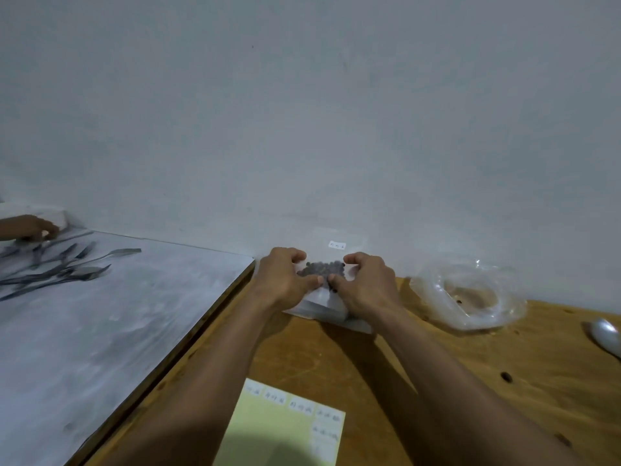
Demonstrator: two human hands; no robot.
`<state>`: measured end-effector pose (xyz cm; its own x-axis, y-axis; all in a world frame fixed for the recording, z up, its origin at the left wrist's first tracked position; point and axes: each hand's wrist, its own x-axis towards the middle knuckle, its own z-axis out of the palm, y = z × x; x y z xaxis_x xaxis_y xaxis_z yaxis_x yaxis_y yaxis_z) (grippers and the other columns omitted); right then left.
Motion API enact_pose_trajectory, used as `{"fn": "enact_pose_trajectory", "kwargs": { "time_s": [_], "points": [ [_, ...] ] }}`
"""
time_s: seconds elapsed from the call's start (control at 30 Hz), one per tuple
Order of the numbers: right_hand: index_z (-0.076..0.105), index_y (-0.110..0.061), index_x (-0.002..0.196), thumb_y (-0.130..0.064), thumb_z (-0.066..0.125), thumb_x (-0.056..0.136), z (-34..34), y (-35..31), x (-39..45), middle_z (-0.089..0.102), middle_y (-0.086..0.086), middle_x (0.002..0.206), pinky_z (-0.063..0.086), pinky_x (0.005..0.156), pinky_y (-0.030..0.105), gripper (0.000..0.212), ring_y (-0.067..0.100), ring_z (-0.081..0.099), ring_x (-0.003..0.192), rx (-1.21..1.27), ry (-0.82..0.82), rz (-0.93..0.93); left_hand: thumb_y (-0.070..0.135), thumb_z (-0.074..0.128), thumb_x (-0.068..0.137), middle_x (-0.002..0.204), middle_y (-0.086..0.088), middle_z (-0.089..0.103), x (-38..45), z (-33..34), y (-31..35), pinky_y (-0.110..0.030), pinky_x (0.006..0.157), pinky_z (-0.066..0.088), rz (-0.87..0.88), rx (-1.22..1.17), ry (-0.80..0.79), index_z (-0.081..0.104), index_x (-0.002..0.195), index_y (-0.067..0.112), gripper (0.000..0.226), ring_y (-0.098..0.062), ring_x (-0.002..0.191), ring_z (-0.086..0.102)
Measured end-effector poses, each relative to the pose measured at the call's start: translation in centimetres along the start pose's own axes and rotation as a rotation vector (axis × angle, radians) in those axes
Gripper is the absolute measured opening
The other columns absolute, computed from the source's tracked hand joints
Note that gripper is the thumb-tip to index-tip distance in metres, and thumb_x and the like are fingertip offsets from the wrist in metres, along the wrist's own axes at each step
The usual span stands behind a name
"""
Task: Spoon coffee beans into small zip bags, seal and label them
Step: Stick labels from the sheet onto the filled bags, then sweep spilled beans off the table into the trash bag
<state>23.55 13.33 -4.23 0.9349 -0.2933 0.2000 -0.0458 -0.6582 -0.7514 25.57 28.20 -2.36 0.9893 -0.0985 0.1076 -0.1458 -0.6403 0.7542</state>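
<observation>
While both hands' fingers pinch it, zip bag lies between.

Head-worn view, forward and down, close over wooden table.

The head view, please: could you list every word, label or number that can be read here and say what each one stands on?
No text here can be read.
White label on a zip bag against the wall: dark handwriting, too blurred to read.
Small white labels on the yellow-green sheet: handwritten marks, too small and blurred to read.
</observation>
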Motion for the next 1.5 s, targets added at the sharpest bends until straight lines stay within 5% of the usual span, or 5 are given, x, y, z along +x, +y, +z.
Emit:
{"fn": "enact_pose_trajectory", "kwargs": {
  "time_s": [0.23, 0.47, 0.9, 1.2, 1.5],
  "points": [
    [0.057, -0.028, 0.135, -0.057, 0.055, 0.092, 1.8, 1.5, 0.9, 0.05, 0.006, 0.138, 0.038, 0.101, 0.051, 0.053, 0.03, 0.039, 0.131, -0.376, -0.087, 0.003, 0.033, 0.073, 0.092, 0.15, -0.011, 0.053, 2.1, 2.1, -1.5, -0.033, 0.108, 0.043, 0.008, 0.214, -0.077, 0.05, 0.146, 0.007, 0.064, -0.025, 0.133, 0.053],
    [0.05, -0.027, 0.141, -0.057, 0.051, 0.094, 0.9, 1.5, -0.7, 0.046, 0.007, 0.143, 0.039, 0.104, 0.049, 0.056, 0.028, 0.04, 0.133, -0.336, -0.056, -0.044, 0.029, 0.066, 0.097, 0.152, -0.007, 0.049, -0.1, 2.3, -0.8, -0.033, 0.109, 0.041, 0.047, 0.173, 0.018, 0.051, 0.145, 0.011, 0.054, -0.024, 0.138, 0.049],
    [0.07, -0.019, 0.118, -0.03, 0.064, 0.096, -11.7, 5.7, -12.7, 0.068, -0.006, 0.1, 0.048, 0.07, 0.024, 0.025, 0.008, 0.06, 0.085, -0.077, 0.138, -0.021, 0.036, 0.064, 0.096, 0.143, 0.005, 0.054, -13.6, 8.1, 1.1, -0.041, 0.105, 0.049, 0.222, 0.028, -0.047, 0.055, 0.138, 0.026, 0.044, -0.015, 0.128, 0.054],
    [0.067, -0.029, 0.124, -0.043, 0.057, 0.097, -10.7, 9.2, -14.7, 0.067, -0.004, 0.124, 0.038, 0.104, 0.045, 0.032, 0.02, 0.052, 0.122, -0.448, 0.078, -0.015, 0.044, 0.038, 0.106, 0.16, -0.002, 0.038, -15.7, 12.1, 1.3, -0.049, 0.125, 0.014, 0.256, 0.39, -0.127, 0.046, 0.148, 0.02, 0.049, -0.019, 0.15, 0.026],
    [0.075, -0.032, 0.107, -0.048, 0.05, 0.098, -8.1, 8.9, -12.3, 0.066, -0.002, 0.115, 0.027, 0.09, 0.042, 0.031, 0.022, 0.048, 0.114, -0.568, 0.065, -0.015, 0.048, 0.033, 0.105, 0.161, 0.0, 0.037, -16.0, 12.0, 1.0, -0.049, 0.125, 0.013, 0.269, 0.417, -0.136, 0.044, 0.15, 0.023, 0.052, -0.016, 0.152, 0.023]
  ]
}}
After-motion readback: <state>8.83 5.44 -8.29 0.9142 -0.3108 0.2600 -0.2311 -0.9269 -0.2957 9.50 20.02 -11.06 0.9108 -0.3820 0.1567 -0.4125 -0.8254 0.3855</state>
